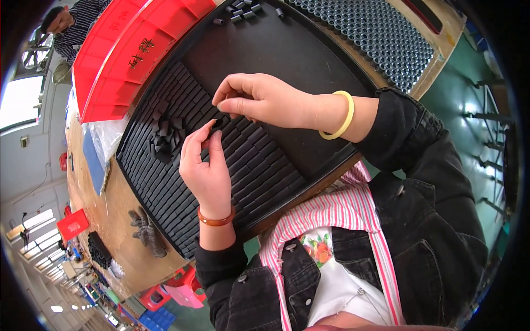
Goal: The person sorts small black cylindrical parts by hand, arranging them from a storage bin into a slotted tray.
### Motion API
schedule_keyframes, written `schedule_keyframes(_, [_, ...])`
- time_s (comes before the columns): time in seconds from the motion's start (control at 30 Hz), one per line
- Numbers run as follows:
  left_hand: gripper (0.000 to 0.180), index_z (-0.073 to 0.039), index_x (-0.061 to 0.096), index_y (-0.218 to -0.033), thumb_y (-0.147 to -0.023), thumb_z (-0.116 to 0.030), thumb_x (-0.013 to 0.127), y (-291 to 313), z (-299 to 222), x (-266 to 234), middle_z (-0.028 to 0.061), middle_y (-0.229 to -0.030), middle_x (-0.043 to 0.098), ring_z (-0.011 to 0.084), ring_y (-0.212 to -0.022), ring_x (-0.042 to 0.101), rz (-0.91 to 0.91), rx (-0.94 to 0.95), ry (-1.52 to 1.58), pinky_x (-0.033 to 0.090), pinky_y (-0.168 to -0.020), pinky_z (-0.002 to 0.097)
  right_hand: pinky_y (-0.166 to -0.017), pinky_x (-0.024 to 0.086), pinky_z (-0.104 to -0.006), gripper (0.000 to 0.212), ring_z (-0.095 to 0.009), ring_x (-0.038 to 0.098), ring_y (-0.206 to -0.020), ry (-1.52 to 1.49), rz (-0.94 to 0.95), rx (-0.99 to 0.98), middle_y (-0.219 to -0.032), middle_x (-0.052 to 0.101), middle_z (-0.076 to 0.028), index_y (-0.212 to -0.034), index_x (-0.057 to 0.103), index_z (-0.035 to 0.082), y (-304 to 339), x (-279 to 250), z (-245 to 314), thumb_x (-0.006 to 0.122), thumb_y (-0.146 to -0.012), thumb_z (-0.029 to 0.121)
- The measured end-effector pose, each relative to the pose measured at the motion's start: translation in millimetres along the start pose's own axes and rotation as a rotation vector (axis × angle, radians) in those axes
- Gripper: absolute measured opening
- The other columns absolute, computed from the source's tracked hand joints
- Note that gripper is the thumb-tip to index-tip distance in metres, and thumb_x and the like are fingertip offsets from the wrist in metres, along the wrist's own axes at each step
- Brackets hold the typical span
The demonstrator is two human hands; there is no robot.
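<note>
My left hand (207, 171) is raised over a large black tray (265, 52), with thumb and forefinger closed on a small black cylinder (218, 123). Just above and to its right hovers my right hand (259, 99), fingers curled and thumb drawn in to them; whatever they pinch, if anything, is hidden. Beneath both hands, rows of short black pieces (254, 165) lie side by side across the left part of the tray. On top of those rows sits a loose heap of similar pieces (165, 135). Several more black cylinders (240, 11) lie scattered at the tray's far end.
Red bins (127, 60) stand beyond the tray's left edge. A panel of metallic round parts (375, 38) lies at the far right. On the wooden table (130, 254) are a dark glove (146, 231) and a red box (72, 224). Another person (72, 25) is at the far left.
</note>
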State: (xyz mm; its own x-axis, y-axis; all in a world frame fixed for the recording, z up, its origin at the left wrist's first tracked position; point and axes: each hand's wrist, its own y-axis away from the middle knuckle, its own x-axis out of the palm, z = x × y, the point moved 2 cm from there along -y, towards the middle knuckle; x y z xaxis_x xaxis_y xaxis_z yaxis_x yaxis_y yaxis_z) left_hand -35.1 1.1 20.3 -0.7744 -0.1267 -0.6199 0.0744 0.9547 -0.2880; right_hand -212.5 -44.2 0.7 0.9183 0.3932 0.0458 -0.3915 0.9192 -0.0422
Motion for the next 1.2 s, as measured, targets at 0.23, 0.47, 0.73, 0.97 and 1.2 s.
schedule_keyframes(0.23, [0.019, 0.003, 0.066, -0.105, -0.087, 0.003, 0.066, 7, 14, 10, 0.0079, -0.098, 0.066, 0.0134, -0.085, 0.062, 0.049, -0.053, 0.24, 0.05, -0.077, 0.0241, -0.07, 0.049, -0.0302, 0.021, -0.018, 0.061, -0.08, 0.339, -0.01, -0.32, -0.088, 0.062, -0.007, -0.094, 0.067, 0.001, 0, -1, -1, 0.071, -0.088, 0.021])
schedule_keyframes(0.47, [0.022, 0.004, 0.066, -0.109, -0.087, 0.004, 0.066, 6, 10, 11, 0.0065, -0.101, 0.065, 0.0126, -0.086, 0.061, 0.025, -0.041, 0.212, 0.05, -0.078, 0.0242, -0.063, 0.05, -0.0296, 0.025, -0.019, 0.06, -0.07, 0.39, -0.069, -0.257, -0.084, 0.059, -0.007, -0.088, 0.062, 0.0, 2, -1, 1, 0.077, -0.082, 0.02])
schedule_keyframes(0.73, [0.023, 0.003, 0.066, -0.113, -0.091, 0.002, 0.064, 3, 10, 9, 0.0064, -0.104, 0.065, 0.0117, -0.091, 0.062, 0.005, 0.072, 0.094, 0.05, -0.084, 0.0249, -0.066, 0.052, -0.0306, 0.016, -0.019, 0.062, -0.072, 0.428, -0.024, -0.354, -0.082, 0.059, -0.008, -0.085, 0.064, 0.0, 2, 2, 0, 0.075, -0.082, 0.012])
schedule_keyframes(0.97, [0.024, 0.0, 0.066, -0.114, -0.091, -0.003, 0.066, 1, 2, 5, 0.0072, -0.108, 0.063, 0.0116, -0.088, 0.06, 0.028, 0.025, 0.077, 0.049, -0.079, 0.0236, -0.068, 0.051, -0.0306, 0.016, -0.022, 0.063, -0.075, 0.388, -0.125, -0.245, -0.083, 0.062, -0.009, -0.085, 0.068, 0.0, -3, -5, -9, 0.073, -0.083, 0.016])
schedule_keyframes(1.2, [0.021, -0.001, 0.067, -0.113, -0.092, -0.005, 0.065, 0, 8, 1, 0.0054, -0.109, 0.061, 0.0093, -0.088, 0.056, -0.067, 0.045, 0.055, 0.047, -0.076, 0.0223, -0.079, 0.048, -0.0386, 0.017, -0.027, 0.06, -0.088, 0.864, -0.195, -0.239, -0.079, 0.066, -0.007, -0.08, 0.071, 0.006, -18, -9, -31, 0.071, -0.082, 0.023])
